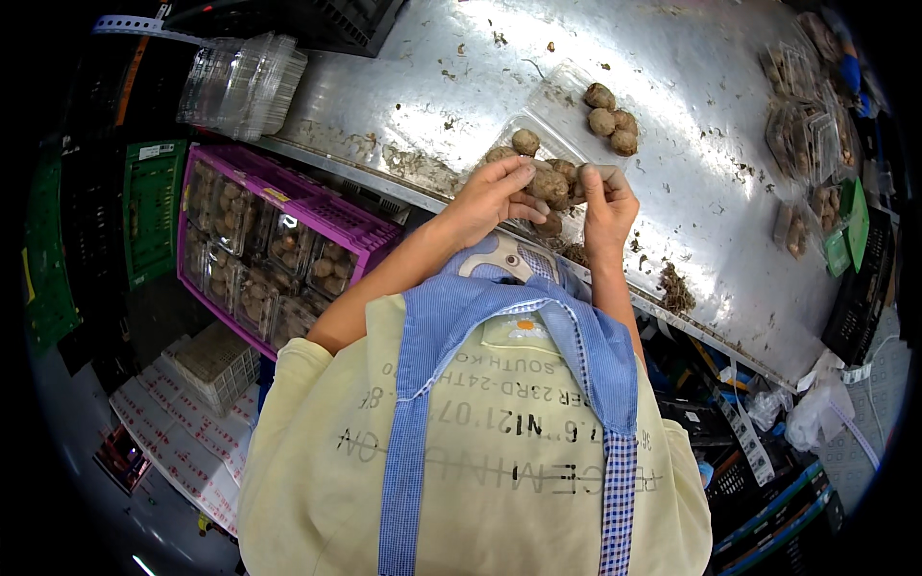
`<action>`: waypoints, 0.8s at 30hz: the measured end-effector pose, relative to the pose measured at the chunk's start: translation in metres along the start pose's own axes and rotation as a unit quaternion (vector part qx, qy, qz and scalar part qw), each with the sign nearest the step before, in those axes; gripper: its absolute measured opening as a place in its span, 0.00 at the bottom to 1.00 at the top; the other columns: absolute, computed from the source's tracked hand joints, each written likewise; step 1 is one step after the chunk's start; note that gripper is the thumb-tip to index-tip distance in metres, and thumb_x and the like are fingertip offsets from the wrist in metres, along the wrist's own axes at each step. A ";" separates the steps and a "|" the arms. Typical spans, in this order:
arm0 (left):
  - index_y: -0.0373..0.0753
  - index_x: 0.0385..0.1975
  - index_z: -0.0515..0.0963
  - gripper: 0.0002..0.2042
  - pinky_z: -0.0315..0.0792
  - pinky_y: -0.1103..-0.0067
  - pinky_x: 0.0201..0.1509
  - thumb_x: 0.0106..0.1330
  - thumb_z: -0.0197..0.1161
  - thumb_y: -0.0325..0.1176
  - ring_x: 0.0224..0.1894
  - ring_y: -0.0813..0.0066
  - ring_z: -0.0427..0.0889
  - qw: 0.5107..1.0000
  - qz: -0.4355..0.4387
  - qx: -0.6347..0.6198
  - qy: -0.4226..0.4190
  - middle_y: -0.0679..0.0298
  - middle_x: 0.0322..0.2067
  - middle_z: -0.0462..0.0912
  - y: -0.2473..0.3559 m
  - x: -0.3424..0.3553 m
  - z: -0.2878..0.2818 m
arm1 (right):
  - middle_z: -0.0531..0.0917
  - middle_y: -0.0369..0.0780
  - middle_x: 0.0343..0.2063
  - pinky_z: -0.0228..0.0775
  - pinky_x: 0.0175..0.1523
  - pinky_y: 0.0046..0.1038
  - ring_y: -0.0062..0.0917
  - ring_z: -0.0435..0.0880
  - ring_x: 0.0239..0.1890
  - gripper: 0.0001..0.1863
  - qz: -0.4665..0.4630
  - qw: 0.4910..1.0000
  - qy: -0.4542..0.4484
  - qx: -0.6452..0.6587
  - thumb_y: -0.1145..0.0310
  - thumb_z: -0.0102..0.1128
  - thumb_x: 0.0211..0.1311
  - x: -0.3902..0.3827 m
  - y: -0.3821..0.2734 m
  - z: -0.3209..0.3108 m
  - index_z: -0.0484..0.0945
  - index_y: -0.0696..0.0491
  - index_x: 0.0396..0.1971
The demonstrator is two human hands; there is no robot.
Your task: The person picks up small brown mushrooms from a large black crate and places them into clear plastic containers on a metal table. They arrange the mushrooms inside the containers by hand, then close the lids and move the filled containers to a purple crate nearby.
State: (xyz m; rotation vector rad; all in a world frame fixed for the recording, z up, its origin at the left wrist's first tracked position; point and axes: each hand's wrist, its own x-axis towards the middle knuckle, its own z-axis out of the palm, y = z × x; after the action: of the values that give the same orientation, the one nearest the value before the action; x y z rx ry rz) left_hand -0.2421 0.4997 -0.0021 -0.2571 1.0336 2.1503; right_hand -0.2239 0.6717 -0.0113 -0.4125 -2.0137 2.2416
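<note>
Over the near edge of the metal table, my left hand [490, 200] is closed round a brown, rough root vegetable, like a small taro [548, 187]. My right hand [607, 205] is close beside it, thumb and fingers pinched together at the taro's right side; what they grip is too small to make out. Below and behind my hands lies an open clear plastic clamshell box [541, 130]. Several round taros, one of them a pale brown taro [525, 142], sit in its near half. Further right, a small group of taros [602, 121] lies by the box's far part.
A stack of clear boxes [245, 86] stands at the table's left edge, near a black crate [331, 21]. Below it, a purple crate [298, 197] holds filled clear boxes. More filled boxes [805, 139] lie at the right. Dirt and root scraps [676, 290] litter the metal table [711, 173].
</note>
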 end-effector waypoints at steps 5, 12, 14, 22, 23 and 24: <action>0.33 0.51 0.67 0.15 0.78 0.76 0.36 0.71 0.45 0.37 0.34 0.72 0.80 0.999 0.007 -0.037 -0.014 0.59 0.37 0.77 -0.002 0.003 -0.007 | 0.79 0.36 0.24 0.65 0.32 0.19 0.17 0.72 0.25 0.10 -0.053 0.990 0.054 -0.119 0.65 0.59 0.60 0.011 0.002 -0.033 0.77 0.58 0.28; 0.35 0.43 0.69 0.13 0.77 0.78 0.32 0.70 0.49 0.40 0.31 0.73 0.79 1.000 -0.016 -0.013 0.013 0.61 0.34 0.76 -0.001 0.003 -0.003 | 0.77 0.36 0.30 0.68 0.38 0.21 0.18 0.75 0.31 0.18 -0.040 0.986 -0.059 -0.148 0.64 0.63 0.55 0.006 -0.015 -0.025 0.76 0.58 0.43; 0.36 0.43 0.69 0.13 0.77 0.79 0.31 0.70 0.49 0.40 0.30 0.75 0.79 1.000 -0.015 0.003 0.018 0.62 0.34 0.75 0.000 0.002 -0.001 | 0.77 0.36 0.28 0.69 0.37 0.20 0.16 0.75 0.30 0.18 0.007 0.988 -0.123 -0.091 0.66 0.63 0.55 -0.001 -0.020 -0.014 0.75 0.58 0.44; 0.36 0.42 0.68 0.13 0.75 0.82 0.27 0.70 0.49 0.41 0.26 0.79 0.77 0.998 -0.007 0.061 0.018 0.64 0.30 0.73 -0.005 0.000 -0.004 | 0.79 0.37 0.26 0.70 0.31 0.15 0.14 0.78 0.25 0.16 0.028 0.987 -0.133 -0.088 0.74 0.63 0.52 -0.004 -0.012 0.005 0.77 0.61 0.42; 0.36 0.42 0.68 0.13 0.75 0.82 0.27 0.70 0.49 0.41 0.26 0.80 0.77 0.998 -0.004 0.068 0.013 0.65 0.29 0.73 -0.005 0.000 -0.004 | 0.79 0.38 0.27 0.70 0.30 0.15 0.14 0.78 0.25 0.16 0.035 0.986 -0.136 -0.090 0.74 0.63 0.52 -0.003 -0.012 0.004 0.77 0.61 0.42; 0.37 0.42 0.68 0.13 0.75 0.82 0.26 0.70 0.49 0.40 0.25 0.80 0.77 0.997 -0.001 0.076 0.009 0.65 0.28 0.73 -0.006 0.000 -0.005 | 0.80 0.38 0.27 0.70 0.30 0.15 0.15 0.79 0.25 0.15 0.041 0.985 -0.140 -0.091 0.74 0.62 0.52 -0.003 -0.012 0.002 0.77 0.61 0.42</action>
State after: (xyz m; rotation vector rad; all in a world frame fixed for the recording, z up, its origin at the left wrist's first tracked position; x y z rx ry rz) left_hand -0.2391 0.4985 -0.0087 -0.2051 1.1996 2.0582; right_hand -0.2229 0.6700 0.0009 -0.2075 -2.3940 2.2818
